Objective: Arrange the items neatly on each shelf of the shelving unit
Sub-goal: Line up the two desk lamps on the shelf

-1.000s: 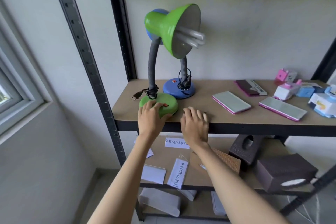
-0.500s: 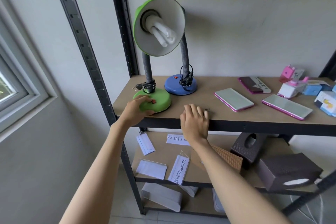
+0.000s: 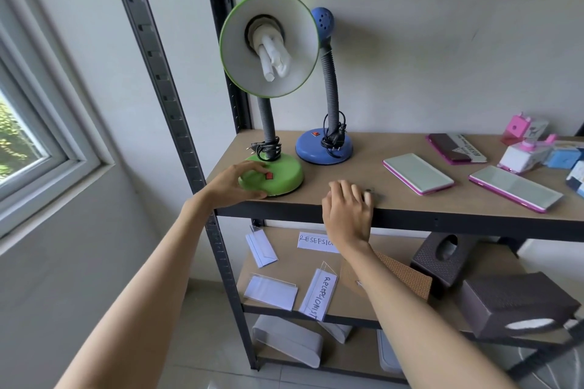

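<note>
Head view, blue lamp (image 3: 324,145) just behind green lamp (image 3: 271,172), tablets (image 3: 418,173) right.

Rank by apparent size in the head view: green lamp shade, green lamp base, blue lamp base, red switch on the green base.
1. green lamp shade
2. green lamp base and blue lamp base: look alike; green sits nearer the camera, so unranked
3. red switch

blue lamp (image 3: 323,148) shade mostly hidden, right boxes (image 3: 575,174) cropped
</note>
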{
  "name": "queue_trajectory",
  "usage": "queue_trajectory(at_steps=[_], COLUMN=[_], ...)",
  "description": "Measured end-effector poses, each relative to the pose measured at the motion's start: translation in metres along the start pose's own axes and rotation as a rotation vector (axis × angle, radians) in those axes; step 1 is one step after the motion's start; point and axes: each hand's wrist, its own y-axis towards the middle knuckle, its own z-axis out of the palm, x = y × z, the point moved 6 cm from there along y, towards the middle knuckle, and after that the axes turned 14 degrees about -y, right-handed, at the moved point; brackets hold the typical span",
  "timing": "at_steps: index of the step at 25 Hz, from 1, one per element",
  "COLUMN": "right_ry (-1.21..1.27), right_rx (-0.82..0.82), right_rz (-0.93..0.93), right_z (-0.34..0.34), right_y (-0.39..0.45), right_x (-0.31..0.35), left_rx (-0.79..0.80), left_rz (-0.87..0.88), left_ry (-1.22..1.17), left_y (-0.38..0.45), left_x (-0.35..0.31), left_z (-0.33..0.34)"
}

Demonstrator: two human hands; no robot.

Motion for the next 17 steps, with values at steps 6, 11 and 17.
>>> queue_trajectory(at_steps=[6, 11, 17], right_ry=[-0.016, -0.013, -0.001], right_rx=[0.011, 0.015, 0.021], right_rz=[-0.009, -0.017, -0.029], right_z=[0.0, 0.0, -0.001], right_y=[0.0, 0.0, -0.001], right_x=[0.0, -0.001, 0.0], left_rx=[-0.462, -0.442, -0.369], left_rz=[-0.216, -0.13, -0.088], left_ry=[0.057, -0.01, -0.023], left_y=[0.004, 0.004, -0.001], left_x=[-0.001, 0.001, 0.012], left_z=[0.025, 0.018, 0.003])
